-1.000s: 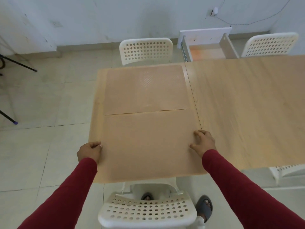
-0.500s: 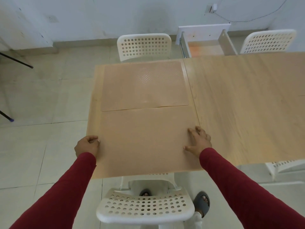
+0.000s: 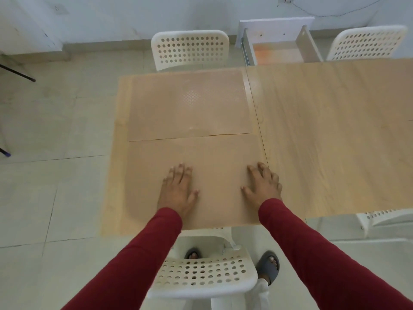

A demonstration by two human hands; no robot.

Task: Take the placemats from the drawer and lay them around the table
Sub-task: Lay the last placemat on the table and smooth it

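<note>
Both palms down flat, fingers straight, gripping nothing: left hand [image 3: 177, 191] and right hand [image 3: 262, 186] pressed on the near placemat [image 3: 214, 157] (edge to edge with the far placemat [image 3: 190, 104]) at the table [image 3: 335, 135] end. Drawer [image 3: 279, 41] open beyond.
</note>
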